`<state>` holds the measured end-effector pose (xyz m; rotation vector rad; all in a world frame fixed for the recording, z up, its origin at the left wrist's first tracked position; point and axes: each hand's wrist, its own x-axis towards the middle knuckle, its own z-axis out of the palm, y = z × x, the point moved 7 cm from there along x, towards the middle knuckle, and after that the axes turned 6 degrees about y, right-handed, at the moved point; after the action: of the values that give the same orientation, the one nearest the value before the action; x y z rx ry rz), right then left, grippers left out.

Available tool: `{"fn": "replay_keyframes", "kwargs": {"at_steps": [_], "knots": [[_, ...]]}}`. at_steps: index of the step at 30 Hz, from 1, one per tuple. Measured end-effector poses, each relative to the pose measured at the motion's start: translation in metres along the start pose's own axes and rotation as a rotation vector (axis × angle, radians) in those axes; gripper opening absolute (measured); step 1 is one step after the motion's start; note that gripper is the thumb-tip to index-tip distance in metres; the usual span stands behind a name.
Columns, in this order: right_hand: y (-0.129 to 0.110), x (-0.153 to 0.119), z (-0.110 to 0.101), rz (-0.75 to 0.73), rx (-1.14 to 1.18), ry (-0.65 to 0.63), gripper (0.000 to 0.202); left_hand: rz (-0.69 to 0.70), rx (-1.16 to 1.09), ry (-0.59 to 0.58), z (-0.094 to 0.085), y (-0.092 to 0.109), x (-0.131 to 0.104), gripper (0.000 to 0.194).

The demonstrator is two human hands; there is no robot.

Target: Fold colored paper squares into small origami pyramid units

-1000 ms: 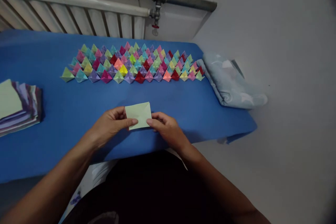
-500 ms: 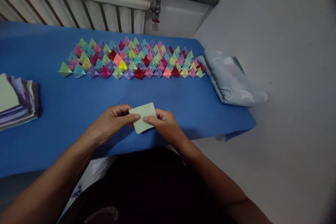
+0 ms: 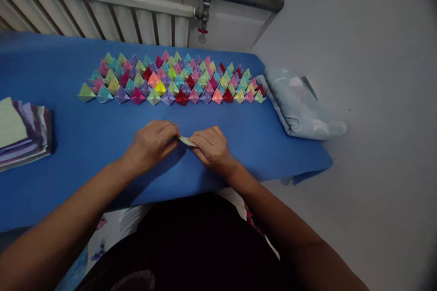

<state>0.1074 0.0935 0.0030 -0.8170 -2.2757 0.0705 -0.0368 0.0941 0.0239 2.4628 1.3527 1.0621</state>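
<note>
A pale green folded paper (image 3: 187, 141) is stretched between my two hands above the front part of the table, turned nearly edge-on so only a thin strip of it shows. My left hand (image 3: 155, 142) pinches its left end, fingers curled over thumb. At the other end, my right hand (image 3: 212, 149) is closed on the paper with the fingers on top and the thumb below. The fingers hide most of the paper. Beyond my hands stand rows of small folded paper boats (image 3: 168, 97) in many colours.
On the left lies a stack of coloured paper sheets (image 3: 25, 134) with a pale green one on top. A folded grey-blue cloth (image 3: 293, 104) rests at the right end of the blue-covered table (image 3: 102, 136). Behind are a radiator (image 3: 119, 20) and a pipe with a red-handled valve (image 3: 204, 18).
The paper has tipped from lying face-up to nearly edge-on. Both hands have moved slightly away from my body and rolled over, so their backs now show and the thumbs are underneath.
</note>
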Motion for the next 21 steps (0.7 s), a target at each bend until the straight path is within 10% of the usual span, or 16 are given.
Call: {"fn": "replay_keyframes", "kwargs": {"at_steps": [7, 14, 21], "knots": [[-0.004, -0.007, 0.016, -0.216, -0.153, -0.116, 0.028, 0.329, 0.325, 0.040, 0.014, 0.021, -0.027, 0.025], [-0.018, -0.028, 0.018, -0.116, -0.110, -0.343, 0.022, 0.189, 0.184, -0.132, 0.024, 0.021, -0.055, 0.030], [-0.014, -0.051, 0.004, 0.125, -0.104, -0.307, 0.022, 0.149, 0.140, -0.120, 0.016, 0.021, -0.062, 0.022]]}}
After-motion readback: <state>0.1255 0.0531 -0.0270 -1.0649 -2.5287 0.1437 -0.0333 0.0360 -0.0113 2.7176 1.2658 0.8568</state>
